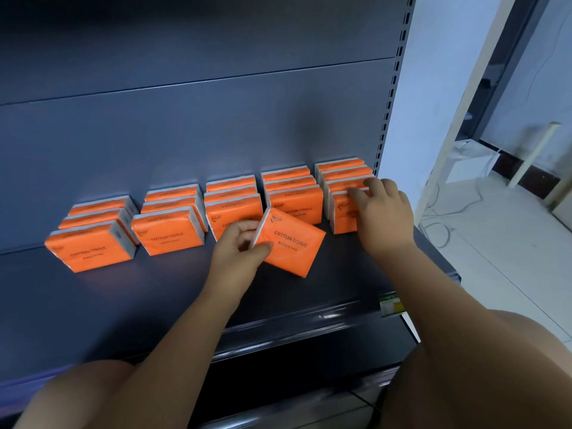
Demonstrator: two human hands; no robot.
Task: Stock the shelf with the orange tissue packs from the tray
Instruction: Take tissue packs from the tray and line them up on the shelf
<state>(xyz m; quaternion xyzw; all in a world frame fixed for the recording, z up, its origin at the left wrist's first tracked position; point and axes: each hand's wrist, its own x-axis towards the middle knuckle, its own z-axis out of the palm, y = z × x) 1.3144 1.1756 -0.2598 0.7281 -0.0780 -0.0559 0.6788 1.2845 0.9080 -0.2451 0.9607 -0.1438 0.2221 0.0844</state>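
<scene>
on the shelf (154, 289), a dark grey store shelf with a back panel, orange tissue packs stand on edge in five rows that run from the shelf's back panel toward its front lip. counting from the shelf's left end, the first row (93, 246), second row (170, 233), third row (232, 209) and fourth row (294, 202) each show three packs. the fifth row (343, 181), nearest the shelf's slotted upright (393, 88) at its right end, shows four.

the hands are apart. the left hand (238, 252) pinches one loose pack (291, 243) by its left edge, thumb below and fingers above. that pack is tilted, its printed face reading "cotton tissue", and it hangs over the shelf in front of the third and fourth rows; whether its lower corner touches the shelf cannot be told. the right hand (383, 212) rests on the fifth row with fingers spread and fairly straight, the fingertips (370, 182) touching the top edges of the front packs.

a small green and yellow price label (391, 305) sits on the shelf's front lip near its right end. beyond the shelf's right end lies a pale floor with loose cables (448, 212) and a white box (470, 162).
</scene>
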